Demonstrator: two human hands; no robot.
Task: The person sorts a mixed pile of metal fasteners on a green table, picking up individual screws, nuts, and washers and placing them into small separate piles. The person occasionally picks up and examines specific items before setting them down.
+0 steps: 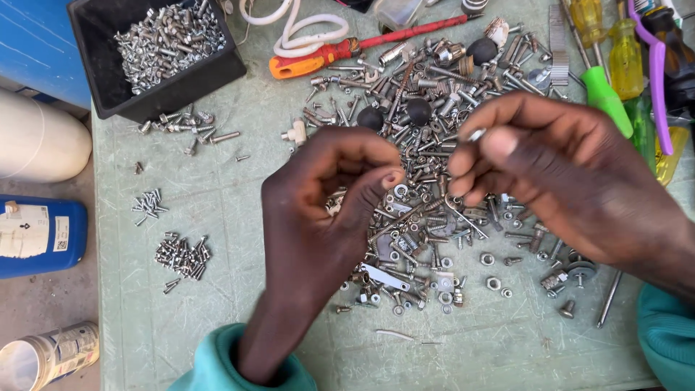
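You have two hands over the green table [217, 217]: left hand [318, 210], right hand [557, 174]. One black bin [108, 80] of screws sits at the table's far left corner. Two small sorted screw piles [181, 255] lie left of the one big mixed heap [427, 217]. Three black round knobs [418, 110] show in that heap. One red-orange screwdriver [340, 52] lies beyond it.

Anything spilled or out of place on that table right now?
Yes: a few loose screws lie on the table just outside the black bin of screws, as if spilled. The big hardware pile is unsorted under both hands.
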